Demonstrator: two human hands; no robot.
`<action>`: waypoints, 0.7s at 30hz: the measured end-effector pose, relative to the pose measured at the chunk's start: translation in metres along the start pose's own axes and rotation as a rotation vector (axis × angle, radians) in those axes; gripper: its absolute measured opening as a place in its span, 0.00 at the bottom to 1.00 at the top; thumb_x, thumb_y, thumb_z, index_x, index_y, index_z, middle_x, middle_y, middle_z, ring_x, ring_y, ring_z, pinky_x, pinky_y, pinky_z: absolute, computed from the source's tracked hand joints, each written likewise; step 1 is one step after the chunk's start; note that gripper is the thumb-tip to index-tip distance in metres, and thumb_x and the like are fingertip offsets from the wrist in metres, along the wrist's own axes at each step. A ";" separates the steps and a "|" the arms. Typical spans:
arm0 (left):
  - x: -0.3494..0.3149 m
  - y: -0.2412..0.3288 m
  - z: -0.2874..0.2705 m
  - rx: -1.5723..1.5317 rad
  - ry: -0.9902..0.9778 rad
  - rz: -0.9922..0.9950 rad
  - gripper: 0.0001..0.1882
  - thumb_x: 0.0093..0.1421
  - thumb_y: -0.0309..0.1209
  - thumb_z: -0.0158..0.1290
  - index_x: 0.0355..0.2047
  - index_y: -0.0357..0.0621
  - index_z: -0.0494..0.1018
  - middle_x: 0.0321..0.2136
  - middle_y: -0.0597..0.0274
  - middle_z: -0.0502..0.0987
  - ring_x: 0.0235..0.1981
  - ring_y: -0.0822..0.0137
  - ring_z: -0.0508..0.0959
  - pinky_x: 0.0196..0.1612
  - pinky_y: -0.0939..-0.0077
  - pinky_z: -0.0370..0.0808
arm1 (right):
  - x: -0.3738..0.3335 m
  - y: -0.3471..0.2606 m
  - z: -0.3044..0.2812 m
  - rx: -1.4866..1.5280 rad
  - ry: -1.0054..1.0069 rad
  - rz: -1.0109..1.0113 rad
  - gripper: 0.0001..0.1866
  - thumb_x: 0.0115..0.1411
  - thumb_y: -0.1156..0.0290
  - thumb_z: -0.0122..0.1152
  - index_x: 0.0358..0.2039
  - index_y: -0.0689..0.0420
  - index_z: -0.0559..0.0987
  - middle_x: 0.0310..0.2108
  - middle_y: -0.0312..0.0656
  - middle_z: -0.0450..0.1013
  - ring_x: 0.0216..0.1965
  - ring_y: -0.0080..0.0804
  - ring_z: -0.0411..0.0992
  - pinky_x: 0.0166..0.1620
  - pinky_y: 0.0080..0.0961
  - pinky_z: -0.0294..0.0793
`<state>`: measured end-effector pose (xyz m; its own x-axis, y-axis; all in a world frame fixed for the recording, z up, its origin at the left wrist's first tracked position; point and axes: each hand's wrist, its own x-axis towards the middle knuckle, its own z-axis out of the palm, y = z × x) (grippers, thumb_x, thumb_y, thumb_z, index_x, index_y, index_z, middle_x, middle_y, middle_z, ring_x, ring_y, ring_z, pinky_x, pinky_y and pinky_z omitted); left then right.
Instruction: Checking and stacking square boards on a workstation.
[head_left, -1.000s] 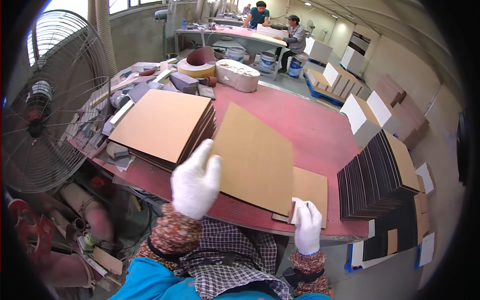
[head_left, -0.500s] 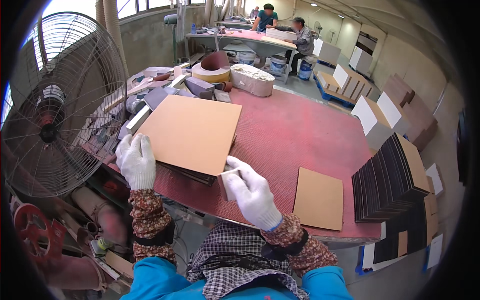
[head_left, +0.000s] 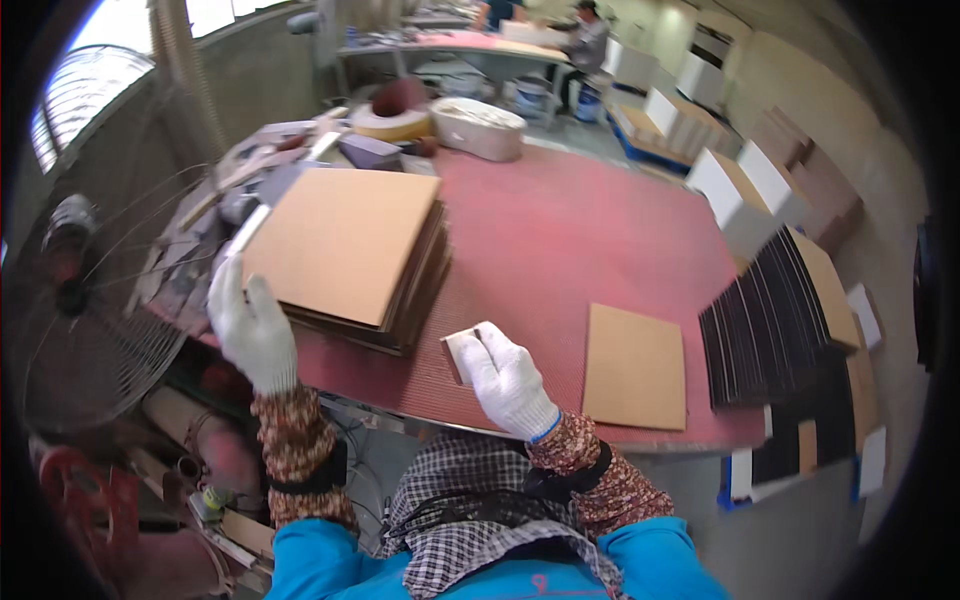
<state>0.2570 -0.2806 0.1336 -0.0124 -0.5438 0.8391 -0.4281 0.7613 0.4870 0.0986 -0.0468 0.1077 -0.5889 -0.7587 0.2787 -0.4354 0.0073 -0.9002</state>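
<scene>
Dusty workshop, red surface point(head_left: 570, 220) in front of me, another bench point(head_left: 450, 45) further back with a person in grey point(head_left: 588, 45) beside it. Writing-wise, not much to report: the buckets point(head_left: 530, 95) under that bench are too blurred to make out any print, and the small red mark on the front of my blue top point(head_left: 640, 550) is too small to read.

So compared with half a second ago: back then my right hand was right up at the near corner of the top board, and now it's come away to the right, with bare surface between it and the pile. A second ago I had a board tilted up between both hands; now the top one lies flat on the left stack point(head_left: 345, 240). That single tan board point(head_left: 635, 365) is lying to the right, same as half a second ago, short of the dark-edged stack point(head_left: 770, 300).

Pose: my left hand point(head_left: 250, 330) is raised by the stack's left edge, fingers pointing up and away, thumb spread off them, grip loose. Can't tell if they're actually touching the boards. My right hand point(head_left: 505, 380) angles up and left across the near edge, fingers pinched around a small pale block point(head_left: 458, 355), just right of the stack.
</scene>
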 end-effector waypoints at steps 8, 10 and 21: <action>-0.141 0.149 0.030 -0.700 -0.841 0.324 0.19 0.53 0.26 0.64 0.46 0.36 0.78 0.48 0.48 0.79 0.53 0.47 0.77 0.60 0.53 0.72 | -0.153 0.142 -0.143 -1.014 0.038 0.088 0.18 0.66 0.75 0.48 0.55 0.61 0.73 0.40 0.56 0.71 0.42 0.53 0.75 0.43 0.42 0.78; -0.178 0.166 0.065 -0.717 -1.017 0.294 0.21 0.57 0.29 0.62 0.51 0.36 0.77 0.53 0.46 0.77 0.60 0.46 0.73 0.63 0.55 0.70 | -0.191 0.144 -0.179 -1.188 0.048 0.328 0.15 0.68 0.69 0.48 0.53 0.58 0.73 0.40 0.55 0.72 0.34 0.57 0.77 0.36 0.48 0.79; -0.264 0.204 0.146 -0.427 -1.081 0.496 0.29 0.60 0.38 0.59 0.58 0.37 0.69 0.55 0.43 0.69 0.59 0.45 0.67 0.63 0.50 0.62 | -0.192 0.139 -0.215 -1.302 0.152 0.453 0.13 0.73 0.59 0.47 0.37 0.55 0.71 0.17 0.48 0.74 0.21 0.48 0.79 0.25 0.46 0.77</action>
<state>0.0410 -0.0332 -0.0237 -0.9047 -0.0248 0.4254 0.1567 0.9091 0.3861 0.0044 0.2402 0.0009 -0.8787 -0.4504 0.1581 -0.4542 0.8908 0.0133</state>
